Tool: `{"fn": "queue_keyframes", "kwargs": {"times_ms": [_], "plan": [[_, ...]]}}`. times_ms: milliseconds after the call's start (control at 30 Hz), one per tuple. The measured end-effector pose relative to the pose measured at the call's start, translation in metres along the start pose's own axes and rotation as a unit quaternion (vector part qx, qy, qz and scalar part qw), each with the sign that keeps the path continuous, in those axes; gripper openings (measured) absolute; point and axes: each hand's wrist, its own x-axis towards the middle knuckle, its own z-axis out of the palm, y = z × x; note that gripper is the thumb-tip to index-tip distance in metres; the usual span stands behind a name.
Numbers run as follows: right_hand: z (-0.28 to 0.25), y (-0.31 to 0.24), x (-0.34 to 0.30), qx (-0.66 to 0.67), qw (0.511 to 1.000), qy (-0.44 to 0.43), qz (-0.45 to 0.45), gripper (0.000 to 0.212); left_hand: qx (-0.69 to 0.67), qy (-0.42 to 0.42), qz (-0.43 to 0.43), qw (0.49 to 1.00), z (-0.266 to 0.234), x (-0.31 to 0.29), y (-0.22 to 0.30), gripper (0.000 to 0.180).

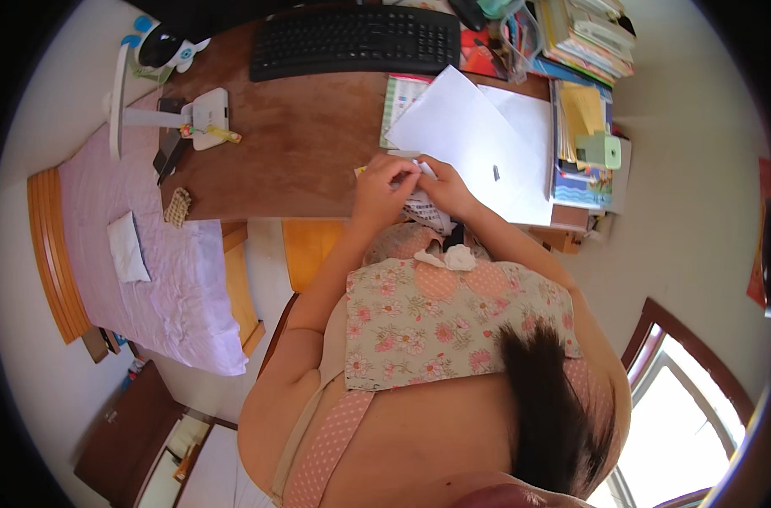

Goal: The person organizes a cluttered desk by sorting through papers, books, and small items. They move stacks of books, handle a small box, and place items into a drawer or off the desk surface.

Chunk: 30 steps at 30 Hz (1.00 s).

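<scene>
Both hands meet at the desk's front edge. My left hand (384,193) is closed, thumb and fingertips pinched together close to my right hand. My right hand (450,191) is closed too, its fingers around a small white piece (424,169) that looks like paper or plastic. Too little of it shows to name it exactly. Whether the left fingertips also grip it is hard to make out. Under the hands hangs a crumpled printed sheet (428,210), partly covered by them. White paper sheets (487,135) lie just beyond my right hand, with a small dark object (496,173) on top.
A black keyboard (356,44) runs along the back of the brown desk (292,127). A white desk lamp (209,118) stands at the left. Books (584,42) and a tray with yellow papers and a green-white gadget (601,151) are at the right. A bed (161,288) is beyond the desk's left end.
</scene>
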Motion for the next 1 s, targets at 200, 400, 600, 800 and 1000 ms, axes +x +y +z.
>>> {"fn": "queue_keyframes", "kwargs": {"times_ms": [200,400,600,800,1000], "plan": [[-0.003,0.001,-0.006,0.048,0.999,0.001,-0.007,0.018,0.012,0.035,0.003,0.999,0.003,-0.011,0.013,0.011],[-0.011,-0.010,-0.020,0.034,0.999,-0.002,-0.006,0.026,0.118,0.010,0.048,0.992,0.010,-0.013,0.029,0.008],[-0.016,-0.008,-0.028,0.052,0.997,0.027,-0.040,0.025,0.153,0.013,0.092,0.984,0.021,-0.019,0.036,0.016],[-0.023,-0.011,-0.036,-0.028,0.998,0.051,-0.026,0.026,0.061,-0.008,-0.045,0.997,0.027,-0.034,0.038,0.043],[-0.026,-0.026,-0.035,0.098,0.982,0.160,-0.014,0.025,-0.150,0.042,-0.059,0.986,0.035,-0.048,0.028,0.062]]}}
